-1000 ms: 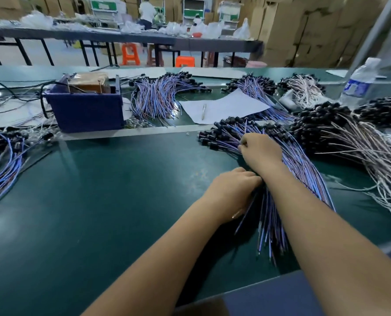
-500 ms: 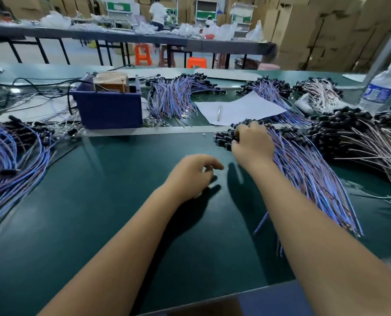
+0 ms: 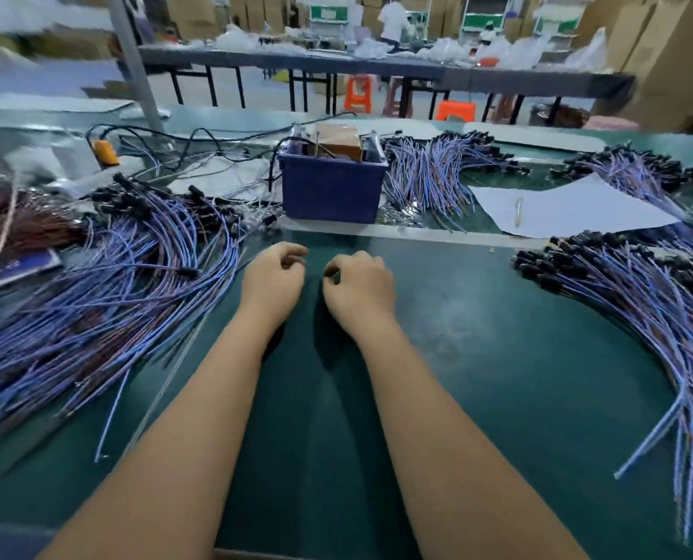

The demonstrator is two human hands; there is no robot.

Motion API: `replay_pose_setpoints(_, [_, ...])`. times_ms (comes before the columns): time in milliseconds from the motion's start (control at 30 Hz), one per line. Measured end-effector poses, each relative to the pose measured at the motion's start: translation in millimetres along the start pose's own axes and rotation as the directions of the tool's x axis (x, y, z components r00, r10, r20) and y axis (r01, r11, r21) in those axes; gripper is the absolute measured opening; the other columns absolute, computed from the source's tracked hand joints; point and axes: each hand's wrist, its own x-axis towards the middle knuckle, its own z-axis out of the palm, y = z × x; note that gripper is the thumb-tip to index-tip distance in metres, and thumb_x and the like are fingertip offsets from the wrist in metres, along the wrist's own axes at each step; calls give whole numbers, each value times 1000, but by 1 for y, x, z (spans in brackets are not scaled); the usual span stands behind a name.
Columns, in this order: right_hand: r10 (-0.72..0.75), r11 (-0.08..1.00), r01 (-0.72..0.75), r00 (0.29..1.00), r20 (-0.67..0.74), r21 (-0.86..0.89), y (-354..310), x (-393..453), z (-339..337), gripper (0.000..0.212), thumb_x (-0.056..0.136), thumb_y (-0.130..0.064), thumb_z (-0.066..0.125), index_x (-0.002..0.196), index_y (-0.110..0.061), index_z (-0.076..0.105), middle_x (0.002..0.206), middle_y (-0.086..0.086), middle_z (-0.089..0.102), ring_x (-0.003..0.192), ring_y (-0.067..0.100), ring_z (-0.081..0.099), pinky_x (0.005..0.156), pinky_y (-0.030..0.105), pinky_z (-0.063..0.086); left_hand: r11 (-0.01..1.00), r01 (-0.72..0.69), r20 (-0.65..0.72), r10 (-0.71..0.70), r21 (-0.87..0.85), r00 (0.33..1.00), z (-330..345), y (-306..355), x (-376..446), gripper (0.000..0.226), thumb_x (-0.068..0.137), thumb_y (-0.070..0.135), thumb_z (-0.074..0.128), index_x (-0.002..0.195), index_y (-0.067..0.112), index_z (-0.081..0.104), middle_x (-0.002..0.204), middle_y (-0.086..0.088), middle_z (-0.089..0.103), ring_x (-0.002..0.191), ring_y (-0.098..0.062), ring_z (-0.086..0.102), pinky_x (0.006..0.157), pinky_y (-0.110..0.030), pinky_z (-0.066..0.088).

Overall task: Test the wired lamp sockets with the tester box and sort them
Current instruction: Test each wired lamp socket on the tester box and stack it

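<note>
Both hands have been withdrawn from the right socket bundle [image 3: 635, 293]; left hand [image 3: 272, 282] and right hand [image 3: 361, 289] are held loosely curled, empty, over the green table [image 3: 498, 357], before the tester box [image 3: 330, 187].

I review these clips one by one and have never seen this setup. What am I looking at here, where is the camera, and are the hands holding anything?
There is no machine: a person works with bare hands, and the single camera sits on their head, looking forward and down. The left hand and right hand hover close together over the green mat, fingers curled; whether they pinch something small between them I cannot tell. To the left lies a large pile of blue wired sockets, to the right another pile. Straight ahead stands the blue tester box, with more wire bundles beside it. A white sheet with a pen on it lies at the right rear.
</note>
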Motion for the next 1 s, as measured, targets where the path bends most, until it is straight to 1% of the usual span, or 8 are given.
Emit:
replay_pose_setpoints(100, [1,997,-1,1000,2,74,7,-1,1,25,91,-23,54,110,-22,69,113,7,61,109,29,48,92,35,40,989,108,-3,-109,-101,994,-2,0,7,26,86,6,46,98,22,63,91,-6,68,73,-22,67,79,-45,58])
replay_pose_setpoints(167, [6,989,-6,1000,5,150,10,-2,0,24,90,-21,55,107,-21,71,111,6,62,109,29,49,95,37,41,999,52,-130,-50,10,990,0,4,8,27,85,6,47,96,20,66,101,-10,68,71,-18,62,68,-34,52])
replay_pose_setpoints(267, [11,978,-13,1000,11,210,11,-4,-1,23,90,-22,56,106,-21,72,111,5,63,109,27,49,97,39,41,960,15,-350,88,279,932,-3,6,6,28,87,5,48,100,17,69,131,-7,53,94,-21,55,65,-29,32])
replay_pose_setpoints(367, [10,972,-14,1000,18,234,11,-4,-2,20,89,-21,57,104,-22,72,110,3,63,109,26,49,97,38,41,894,209,-289,-94,397,953,-9,2,12,42,91,7,44,129,16,58,152,-12,33,115,-34,53,71,-35,35])
replay_pose_setpoints(567, [21,965,-29,999,35,262,11,-5,-3,17,89,-22,60,102,-23,72,107,1,62,109,24,50,98,38,41,828,285,-250,-182,482,951,-10,4,15,37,93,10,44,129,4,48,135,-20,38,106,-40,53,73,-38,34])
replay_pose_setpoints(700, [18,965,-25,999,30,261,10,-6,-3,16,89,-23,61,101,-24,72,105,1,62,109,24,49,98,39,41,786,272,-208,-185,555,960,-13,3,11,31,94,13,46,122,2,48,135,-21,34,82,-34,44,69,-38,34])
replay_pose_setpoints(867, [13,965,-20,1000,28,261,10,-6,-4,16,89,-24,61,100,-24,72,104,0,62,108,24,50,96,38,42,725,260,-185,-184,638,965,-21,0,10,37,95,16,44,132,13,52,132,-20,40,102,-40,54,71,-39,34])
replay_pose_setpoints(1000, [4,963,-13,1000,31,267,11,-6,-4,15,89,-23,61,99,-23,72,95,-4,57,107,23,51,96,38,43,710,239,-168,-170,663,971,-18,1,10,38,96,17,41,130,26,56,128,-18,43,99,-38,55,70,-38,35])
